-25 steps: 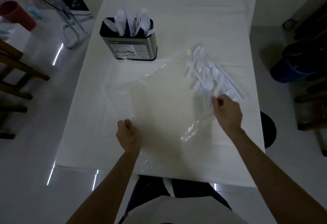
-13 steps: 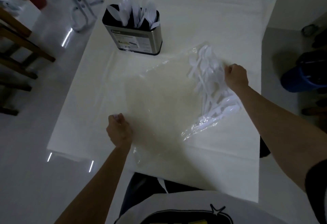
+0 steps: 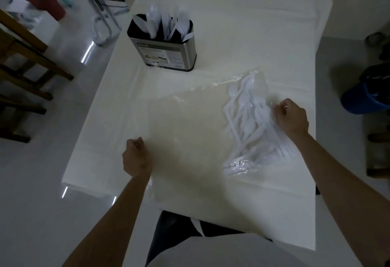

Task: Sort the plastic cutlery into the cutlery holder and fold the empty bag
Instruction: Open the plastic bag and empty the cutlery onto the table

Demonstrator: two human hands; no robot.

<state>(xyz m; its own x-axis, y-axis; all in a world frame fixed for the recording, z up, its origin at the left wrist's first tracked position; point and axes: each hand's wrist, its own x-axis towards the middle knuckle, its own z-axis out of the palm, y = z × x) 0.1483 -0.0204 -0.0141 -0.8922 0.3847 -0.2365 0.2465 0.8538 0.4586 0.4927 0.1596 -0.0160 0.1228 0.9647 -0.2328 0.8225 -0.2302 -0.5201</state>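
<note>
Nearest, the left hand (image 3: 136, 157) is curled tight on the near-left edge of the bag (image 3: 190, 131). The right hand (image 3: 292, 117) pinches the film on the far-right side, and the loose heap of white cutlery (image 3: 245, 119) lies inside the bag just left of that pinch. Between the two grips the clear sheet lies flat on the table (image 3: 242, 26). The film looks thin, limp and slippery. The pieces look light, stiff and likely to snag, so they are best drawn out by their handles. I cannot tell whether the right fingers also catch a handle, or where the bag's mouth is. Well beyond both grips stands the cutlery holder (image 3: 168, 56), part-filled, with its compartments hidden.
</note>
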